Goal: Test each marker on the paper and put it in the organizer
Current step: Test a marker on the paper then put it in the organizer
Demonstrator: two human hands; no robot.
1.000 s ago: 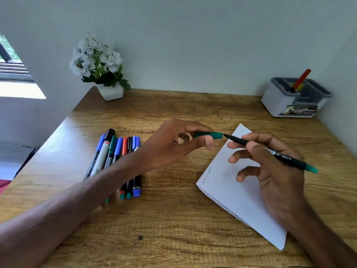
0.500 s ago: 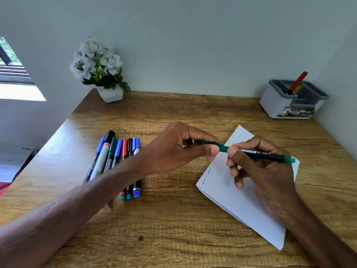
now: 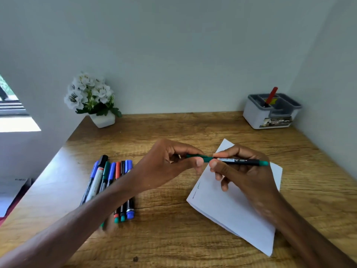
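I hold a green marker level above the white paper. My right hand grips its black barrel. My left hand pinches the green cap, which sits on the marker's tip end. The paper lies folded on the wooden desk and carries short scribbles near its left edge. A row of several markers lies to the left, partly under my left forearm. The grey-and-white organizer stands at the back right with a red marker upright in it.
A white pot of white flowers stands at the desk's back left corner. Walls close the desk at the back and right. The desk's left edge drops off toward a window.
The cap and marker were apart a second ago; my hands came together and the cap now sits on the tip. The marker has swung level.
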